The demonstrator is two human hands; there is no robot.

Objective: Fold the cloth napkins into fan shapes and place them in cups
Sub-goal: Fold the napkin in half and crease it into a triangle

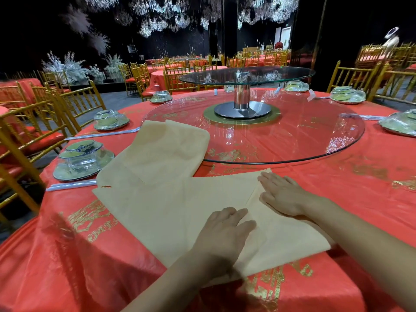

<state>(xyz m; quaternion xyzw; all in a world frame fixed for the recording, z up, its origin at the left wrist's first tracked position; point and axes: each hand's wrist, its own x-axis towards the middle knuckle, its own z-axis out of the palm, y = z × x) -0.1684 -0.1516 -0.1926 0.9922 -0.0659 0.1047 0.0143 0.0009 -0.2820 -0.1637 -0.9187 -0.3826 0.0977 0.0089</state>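
A cream cloth napkin (pixel 171 212) lies spread on the red tablecloth in front of me, with its right part folded over along a slanted crease. My left hand (pixel 222 233) lies flat on the napkin near the crease, fingers straight. My right hand (pixel 281 194) presses flat on the folded flap, fingers pointing left. A stack of more cream napkins (pixel 162 149) lies just behind, its far end resting on the glass turntable. No loose cup shows; wrapped tableware sets (pixel 83 158) sit at the left.
A large glass turntable (pixel 292 140) on a steel stand (pixel 242 102) fills the table's middle. Wrapped place settings (pixel 110 120) and wrapped chopsticks (pixel 72 185) ring the red table (pixel 337 181). Gold chairs (pixel 29 122) stand at the left and far side.
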